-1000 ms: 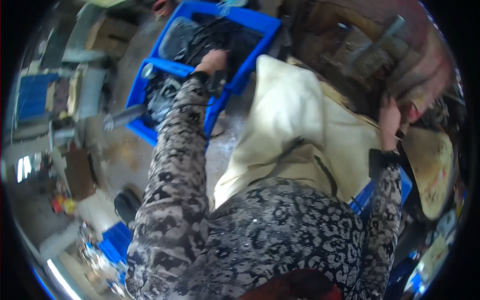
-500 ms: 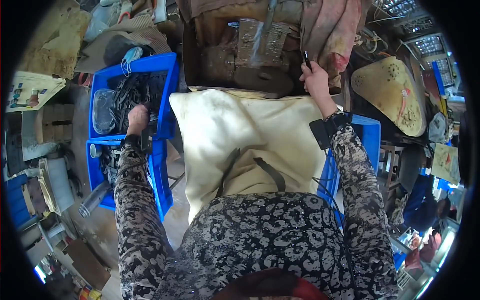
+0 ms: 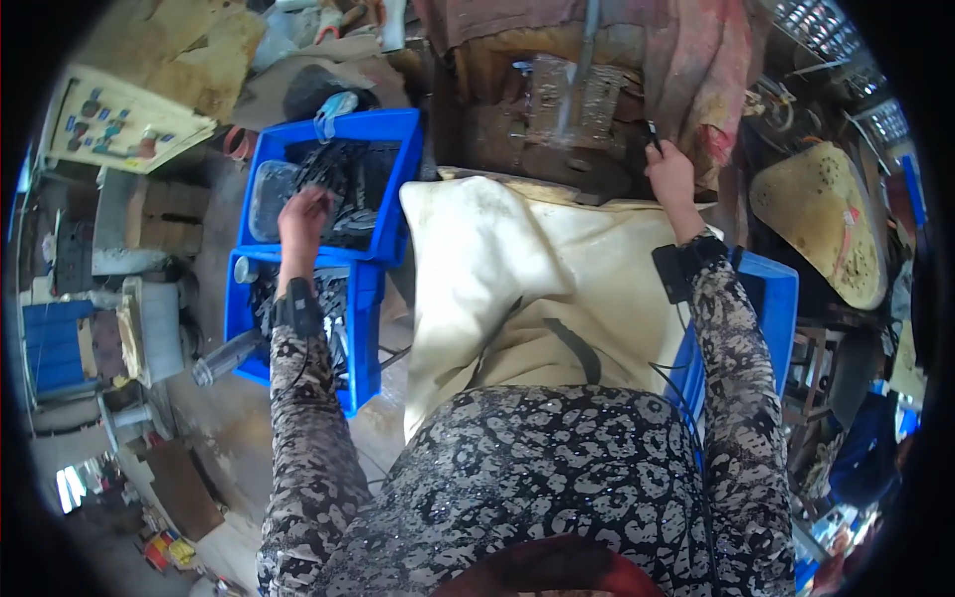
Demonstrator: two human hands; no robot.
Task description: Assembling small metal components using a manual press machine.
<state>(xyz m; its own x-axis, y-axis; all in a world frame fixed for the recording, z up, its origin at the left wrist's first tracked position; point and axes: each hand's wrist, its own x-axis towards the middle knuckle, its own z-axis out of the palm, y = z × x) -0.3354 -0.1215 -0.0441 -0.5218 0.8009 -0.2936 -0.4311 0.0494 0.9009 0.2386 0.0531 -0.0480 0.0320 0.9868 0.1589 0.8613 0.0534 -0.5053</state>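
My left hand [image 3: 301,217] reaches into a blue plastic crate [image 3: 388,134] filled with dark metal strips [image 3: 348,179]; its fingers are bent down among the pieces, and whether it grips one is hidden. A second blue crate [image 3: 363,343] with similar parts stands just nearer to me. My right hand [image 3: 669,169] is up at a rusty metal machine [image 3: 567,109], fingers closed on a small dark part [image 3: 652,134] at the edge of a pinkish cloth [image 3: 696,60]. A cream apron [image 3: 537,289] covers my lap.
Another blue crate [image 3: 771,298] sits by my right elbow. A perforated yellowish seat [image 3: 821,224] is at the right. On the left are cardboard boxes [image 3: 149,214], a board with small coloured pieces [image 3: 119,124], a grey cylinder [image 3: 224,356] and a cluttered concrete floor.
The view has swung so the crates now lie at my left. My left hand moved from the nearer crate's edge into the farther crate. My right hand stays at the machine.
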